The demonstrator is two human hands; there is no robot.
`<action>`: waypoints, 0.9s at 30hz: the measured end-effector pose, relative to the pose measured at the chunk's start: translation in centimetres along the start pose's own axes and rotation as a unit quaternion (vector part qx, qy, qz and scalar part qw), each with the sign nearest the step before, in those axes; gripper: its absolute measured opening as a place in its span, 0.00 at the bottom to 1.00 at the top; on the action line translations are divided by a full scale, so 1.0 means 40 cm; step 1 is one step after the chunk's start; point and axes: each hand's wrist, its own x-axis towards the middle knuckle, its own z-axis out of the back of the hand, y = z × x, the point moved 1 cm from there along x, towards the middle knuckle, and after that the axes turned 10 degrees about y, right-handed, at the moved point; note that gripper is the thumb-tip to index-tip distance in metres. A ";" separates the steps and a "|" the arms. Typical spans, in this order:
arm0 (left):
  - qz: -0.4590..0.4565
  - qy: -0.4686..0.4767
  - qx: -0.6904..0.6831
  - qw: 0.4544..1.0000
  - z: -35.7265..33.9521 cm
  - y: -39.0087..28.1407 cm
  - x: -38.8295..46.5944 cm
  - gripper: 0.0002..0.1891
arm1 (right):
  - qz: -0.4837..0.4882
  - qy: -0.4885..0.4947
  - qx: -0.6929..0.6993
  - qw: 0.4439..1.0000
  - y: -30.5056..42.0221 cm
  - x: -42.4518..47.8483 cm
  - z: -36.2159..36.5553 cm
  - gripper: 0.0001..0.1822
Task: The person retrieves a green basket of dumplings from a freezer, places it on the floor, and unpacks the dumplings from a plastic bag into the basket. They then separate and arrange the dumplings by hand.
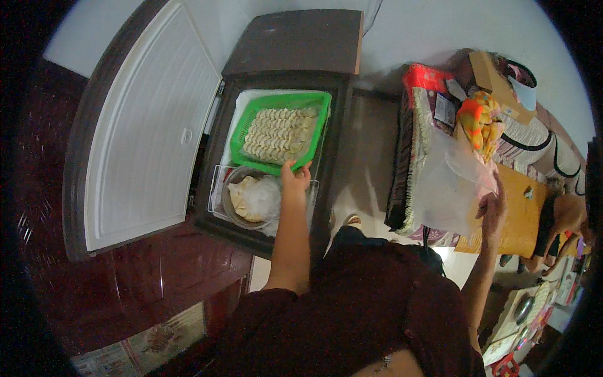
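My left hand (296, 175) grips the near rim of a green plastic basket (325, 101), with fingers curled at its corner. Rows of crescent-shaped dumplings (278, 134) fill the basket, which sits tilted in the opening of a chest freezer (337, 141). Off to the right, my right hand (491, 200) pinches a sheet or bag of translucent plastic (438, 188) that hangs beside the sofa. Just below the basket, a round clear bowl (231, 214) rests on a white wire rack (212, 188). It holds a pale doughy mass (242, 200) and crumpled clear plastic (261, 198).
The freezer's white-lined lid (141, 132) stands open at left. Dark red glossy cabinetry (165, 273) borders the near left. A sofa (424, 118) with cloths and a cardboard box (494, 89) lies right. Another person (563, 217) sits at the far right, beyond a low cluttered table (509, 320).
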 end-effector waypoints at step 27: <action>-0.096 0.290 0.383 0.872 0.322 0.087 -0.555 0.14 | -0.165 0.169 0.522 0.820 -0.031 -0.326 -0.630 0.20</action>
